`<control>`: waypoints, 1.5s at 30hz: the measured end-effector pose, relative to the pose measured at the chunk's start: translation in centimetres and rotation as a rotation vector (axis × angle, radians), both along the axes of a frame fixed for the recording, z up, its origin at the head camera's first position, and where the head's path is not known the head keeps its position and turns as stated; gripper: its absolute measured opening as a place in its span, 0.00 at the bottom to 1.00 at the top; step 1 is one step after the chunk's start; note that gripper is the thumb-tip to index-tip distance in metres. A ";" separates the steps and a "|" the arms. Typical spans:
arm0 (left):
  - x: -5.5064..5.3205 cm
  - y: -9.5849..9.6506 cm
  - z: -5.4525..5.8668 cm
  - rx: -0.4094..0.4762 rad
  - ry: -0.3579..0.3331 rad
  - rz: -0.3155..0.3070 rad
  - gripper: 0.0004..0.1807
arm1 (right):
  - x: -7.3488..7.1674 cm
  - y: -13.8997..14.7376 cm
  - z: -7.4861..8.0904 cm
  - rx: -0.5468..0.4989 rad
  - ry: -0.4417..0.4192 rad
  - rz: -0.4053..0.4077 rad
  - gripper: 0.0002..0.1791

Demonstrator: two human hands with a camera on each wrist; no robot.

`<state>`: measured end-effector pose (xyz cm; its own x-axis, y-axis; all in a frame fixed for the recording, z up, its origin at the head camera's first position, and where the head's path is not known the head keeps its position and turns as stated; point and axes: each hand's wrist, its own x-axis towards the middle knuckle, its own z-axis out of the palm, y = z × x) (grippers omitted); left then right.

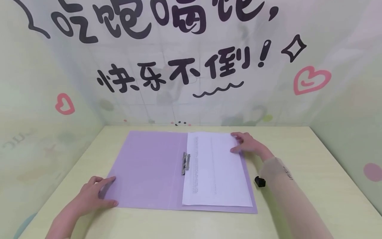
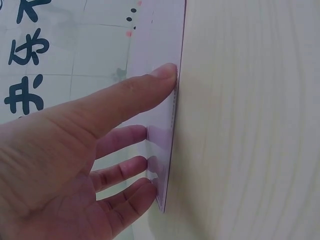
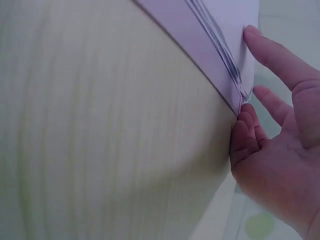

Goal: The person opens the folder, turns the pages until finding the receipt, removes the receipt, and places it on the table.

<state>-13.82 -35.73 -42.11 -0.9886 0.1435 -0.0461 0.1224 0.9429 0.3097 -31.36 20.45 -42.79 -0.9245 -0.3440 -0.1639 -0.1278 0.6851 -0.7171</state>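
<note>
A purple clip folder [image 1: 146, 169] lies spread flat on the table, with a stack of printed paper [image 1: 229, 172] on its right half. A metal clip [image 1: 185, 163] sits by the fold, at the left edge of the paper. My left hand [image 1: 92, 196] touches the folder's left side, its thumb at the near edge and its other fingers [image 2: 122, 172] against the side edge. At the far right corner, my right hand [image 1: 249, 145] rests with its thumb [image 3: 272, 52] on the top sheet. Its other fingers [image 3: 245, 132] are bent at the corner of the folder and paper.
A small black object [image 1: 260, 181] lies on the pale wooden table [image 1: 316, 186], right of the folder and close to the right sleeve. Behind the table stands a wall covering [image 1: 167, 109] with black lettering, and printed panels rise on both sides.
</note>
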 end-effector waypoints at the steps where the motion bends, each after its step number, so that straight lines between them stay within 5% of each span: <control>1: 0.0 0.0 0.0 -0.001 -0.001 0.000 0.49 | 0.0 0.1 -0.1 -0.004 0.003 -0.002 0.45; 33: 0.2 0.2 0.1 0.026 -0.012 0.006 0.49 | 0.5 0.2 -1.1 -0.018 0.134 0.008 0.38; 45: 0.2 0.0 -0.2 0.027 -0.010 0.006 0.49 | 1.1 -0.1 -0.6 -0.102 0.153 -0.083 0.36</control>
